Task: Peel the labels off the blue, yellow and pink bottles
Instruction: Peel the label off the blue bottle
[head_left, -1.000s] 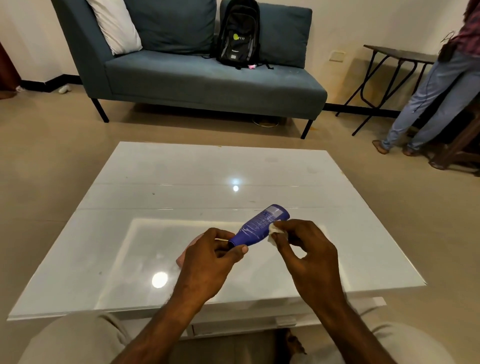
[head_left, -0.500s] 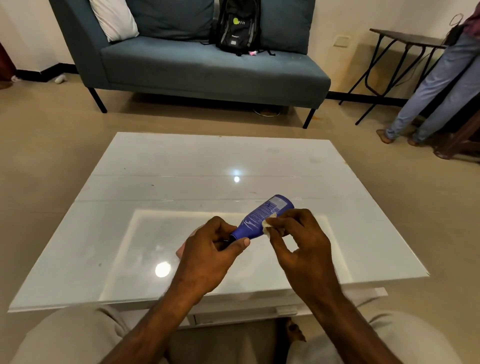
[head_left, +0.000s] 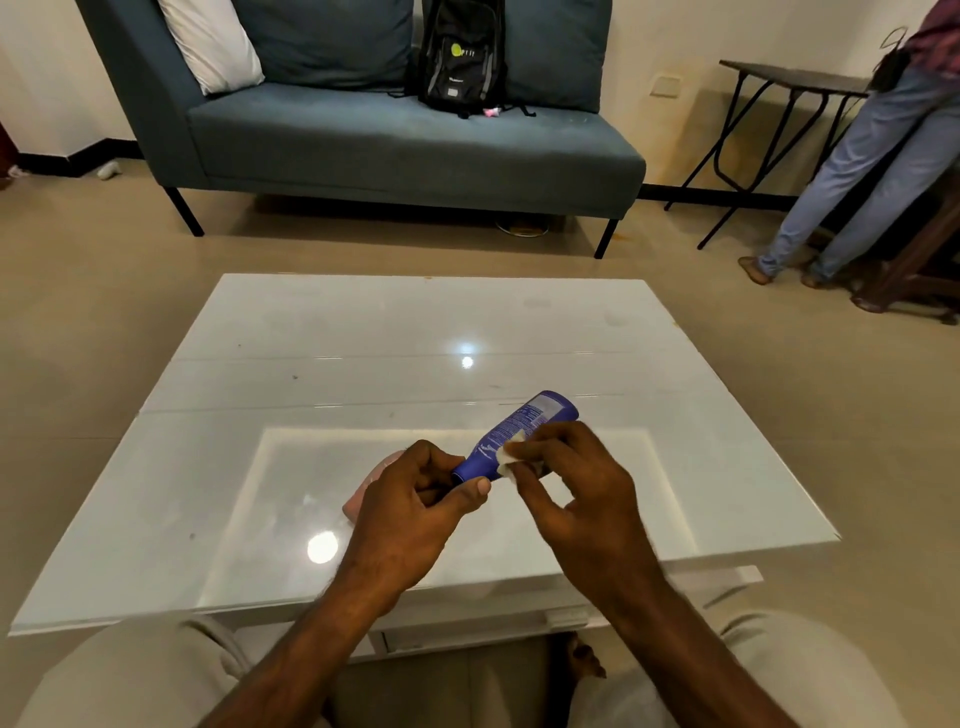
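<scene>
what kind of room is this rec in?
Most likely a home living room: a blue-grey upholstered sofa with cushions and a black backpack on it, a glossy white low coffee table in front, beige tiled floor.

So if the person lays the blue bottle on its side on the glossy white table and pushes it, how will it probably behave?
The blue bottle looks round and tapered, so it would probably roll, likely in a curve. The white table is glossy, so it may also slide easily. It seems light: the left hand holds it by the narrow end alone, while the right hand peels the white label.
</scene>
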